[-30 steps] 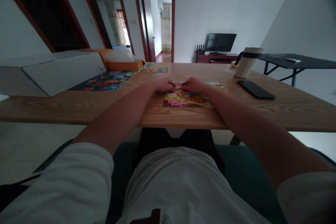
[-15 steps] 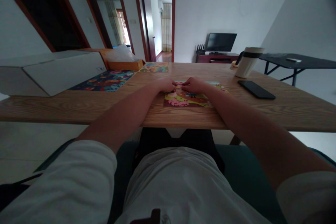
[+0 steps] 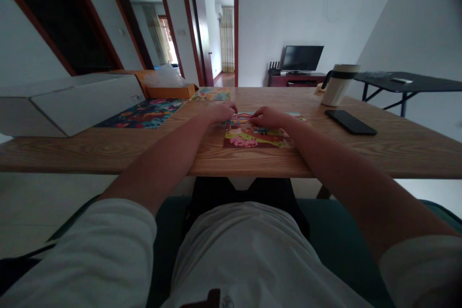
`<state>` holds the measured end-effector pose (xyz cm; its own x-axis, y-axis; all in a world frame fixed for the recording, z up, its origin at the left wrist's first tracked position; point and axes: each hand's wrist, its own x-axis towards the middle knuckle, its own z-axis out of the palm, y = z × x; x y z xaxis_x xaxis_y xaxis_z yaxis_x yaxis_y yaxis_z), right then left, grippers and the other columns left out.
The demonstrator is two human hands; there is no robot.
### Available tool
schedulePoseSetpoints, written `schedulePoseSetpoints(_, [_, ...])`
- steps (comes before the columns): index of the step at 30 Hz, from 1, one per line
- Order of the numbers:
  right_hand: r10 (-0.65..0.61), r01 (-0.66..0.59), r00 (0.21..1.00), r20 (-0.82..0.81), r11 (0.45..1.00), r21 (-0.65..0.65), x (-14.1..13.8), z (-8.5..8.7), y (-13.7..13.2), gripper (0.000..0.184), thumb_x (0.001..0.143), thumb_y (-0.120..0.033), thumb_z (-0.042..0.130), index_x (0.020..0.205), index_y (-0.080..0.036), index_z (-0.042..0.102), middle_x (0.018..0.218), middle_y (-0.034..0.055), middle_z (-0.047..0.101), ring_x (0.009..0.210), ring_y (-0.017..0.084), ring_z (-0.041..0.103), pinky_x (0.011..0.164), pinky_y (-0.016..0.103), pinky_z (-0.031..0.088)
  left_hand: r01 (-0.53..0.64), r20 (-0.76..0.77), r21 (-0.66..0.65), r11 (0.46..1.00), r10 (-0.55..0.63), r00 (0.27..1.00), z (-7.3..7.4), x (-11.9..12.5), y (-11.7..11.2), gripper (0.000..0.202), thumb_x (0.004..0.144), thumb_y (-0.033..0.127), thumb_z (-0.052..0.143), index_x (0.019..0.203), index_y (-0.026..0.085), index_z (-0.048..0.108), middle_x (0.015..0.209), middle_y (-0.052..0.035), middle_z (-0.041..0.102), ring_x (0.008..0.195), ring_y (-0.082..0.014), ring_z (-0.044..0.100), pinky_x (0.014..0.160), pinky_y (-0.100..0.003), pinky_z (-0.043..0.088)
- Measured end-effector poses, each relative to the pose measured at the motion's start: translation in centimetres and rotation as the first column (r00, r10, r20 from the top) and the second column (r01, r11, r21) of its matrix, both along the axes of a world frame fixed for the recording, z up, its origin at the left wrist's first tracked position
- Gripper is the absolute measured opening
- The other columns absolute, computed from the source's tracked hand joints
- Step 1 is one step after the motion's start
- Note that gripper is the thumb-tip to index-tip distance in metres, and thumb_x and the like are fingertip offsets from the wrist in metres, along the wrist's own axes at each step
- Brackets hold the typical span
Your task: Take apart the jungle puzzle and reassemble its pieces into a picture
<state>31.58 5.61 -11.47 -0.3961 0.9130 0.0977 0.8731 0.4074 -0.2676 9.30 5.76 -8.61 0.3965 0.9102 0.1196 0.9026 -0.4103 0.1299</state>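
Observation:
A flat, colourful printed picture (image 3: 249, 140), with pink, yellow-green and dark red areas, lies near the front edge of the wooden table. Over its far left corner hovers my left hand (image 3: 223, 111), fingers loosely bent and apart, with nothing visible in them. My right hand (image 3: 269, 117) rests on the upper middle of the picture, fingertips bent down onto its surface. That hand and forearm cover part of the picture's right side. Whether a small piece lies under the right fingertips is too small to tell.
On the left stand a white box (image 3: 86, 103) and an orange box (image 3: 171, 91) with clear plastic in it. A dark blue printed sheet (image 3: 151, 113) and an orange-yellow one (image 3: 211, 94) lie near them. To the right are a black phone (image 3: 351, 121) and a cream tumbler (image 3: 338, 87).
My left hand has moved left and slightly away, off the picture's middle, uncovering its far left part. The right hand stays about where it was. The view has shifted a little.

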Motion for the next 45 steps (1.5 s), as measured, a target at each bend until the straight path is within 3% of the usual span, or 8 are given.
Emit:
schedulePoseSetpoints(5, [0.017, -0.015, 0.966, -0.259, 1.000, 0.008, 0.3, 0.9, -0.9, 0.035, 0.098, -0.037, 0.060, 0.119, -0.015, 0.078, 0.108, 0.0090, 0.079, 0.088, 0.019, 0.069, 0.080, 0.027, 0.051, 0.116, 0.295, -0.030, 0.993, -0.102, 0.950, -0.2, 0.7, -1.1, 0.049, 0.086, 0.015, 0.053, 0.134, 0.017, 0.060, 0.109, -0.0074, 0.074, 0.090, -0.0184, 0.069, 0.079, -0.029, 0.053])
schedulePoseSetpoints(9, [0.009, -0.052, 0.913, -0.408, 0.994, -0.093, 0.2, 1.3, -1.7, 0.029, 0.098, -0.031, 0.062, 0.116, -0.014, 0.078, 0.104, 0.0106, 0.079, 0.082, 0.017, 0.070, 0.076, 0.027, 0.054, 0.162, 0.408, -0.025, 0.987, -0.138, 0.903, -0.2, 0.8, -1.5, 0.043, 0.090, 0.017, 0.056, 0.133, 0.017, 0.061, 0.114, -0.0103, 0.074, 0.088, -0.0168, 0.071, 0.077, -0.029, 0.054])
schedulePoseSetpoints(14, [0.015, -0.080, 0.898, -0.440, 0.988, -0.131, 0.2, 1.7, -2.2, 0.028, 0.099, -0.034, 0.063, 0.113, -0.016, 0.078, 0.106, 0.0113, 0.079, 0.081, 0.017, 0.071, 0.071, 0.026, 0.055, 0.174, 0.409, -0.032, 0.984, -0.145, 0.901, -0.2, 0.6, -1.3, 0.032, 0.091, 0.020, 0.061, 0.121, 0.014, 0.070, 0.109, -0.0118, 0.076, 0.091, -0.0199, 0.072, 0.082, -0.034, 0.055])
schedulePoseSetpoints(21, [0.062, -0.147, 0.917, -0.394, 0.971, -0.189, 0.6, 1.5, -2.2, 0.032, 0.097, -0.039, 0.065, 0.122, -0.021, 0.075, 0.108, 0.0081, 0.077, 0.081, 0.016, 0.069, 0.066, 0.024, 0.051, 0.218, 0.476, 0.040, 0.975, -0.210, 0.854, -0.2, 0.7, -1.3, 0.024, 0.087, 0.022, 0.067, 0.108, 0.011, 0.071, 0.103, -0.0122, 0.076, 0.089, -0.0176, 0.070, 0.078, -0.029, 0.052])
schedulePoseSetpoints(25, [0.091, -0.167, 0.895, -0.436, 0.976, -0.138, 0.7, 1.1, -1.6, 0.028, 0.091, -0.039, 0.071, 0.105, -0.017, 0.080, 0.085, 0.0063, 0.076, 0.071, 0.014, 0.063, 0.061, 0.024, 0.047, 0.213, 0.443, 0.068, 0.975, -0.221, 0.869, -0.4, 0.8, -1.2, 0.025, 0.086, 0.023, 0.069, 0.110, 0.014, 0.070, 0.100, -0.0091, 0.075, 0.083, -0.0159, 0.068, 0.073, -0.028, 0.051])
schedulePoseSetpoints(30, [0.105, -0.177, 0.854, -0.509, 0.980, -0.095, 1.0, 1.0, -1.2, 0.030, 0.082, -0.043, 0.078, 0.098, -0.018, 0.082, 0.077, 0.0042, 0.074, 0.064, 0.014, 0.059, 0.059, 0.026, 0.044, 0.215, 0.381, 0.085, 0.973, -0.231, 0.895, -0.8, 0.8, -0.6, 0.026, 0.078, 0.029, 0.077, 0.099, 0.015, 0.071, 0.087, -0.0047, 0.072, 0.075, -0.0158, 0.063, 0.068, -0.027, 0.047])
schedulePoseSetpoints(39, [-0.024, -0.118, 0.858, -0.513, 0.963, -0.243, 0.7, 1.8, -2.2, 0.035, 0.095, -0.048, 0.064, 0.111, -0.020, 0.077, 0.118, 0.0099, 0.075, 0.076, 0.015, 0.065, 0.061, 0.024, 0.048, 0.187, 0.053, 0.207, 0.960, -0.202, 0.978, -0.3, 0.9, -1.6, 0.012, 0.076, 0.024, 0.069, 0.087, 0.018, 0.070, 0.087, -0.0035, 0.071, 0.080, -0.0183, 0.061, 0.070, -0.028, 0.040])
schedulePoseSetpoints(45, [0.059, -0.137, 0.924, -0.377, 0.973, -0.185, 1.0, 1.1, -1.3, 0.040, 0.090, -0.046, 0.070, 0.113, -0.015, 0.078, 0.104, 0.0100, 0.078, 0.078, 0.017, 0.065, 0.066, 0.027, 0.049, 0.235, -0.146, 0.200, 0.951, -0.208, 0.967, -0.4, 2.1, -2.4, 0.016, 0.077, 0.026, 0.066, 0.091, 0.019, 0.071, 0.092, -0.0053, 0.073, 0.085, -0.0214, 0.063, 0.070, -0.030, 0.039])
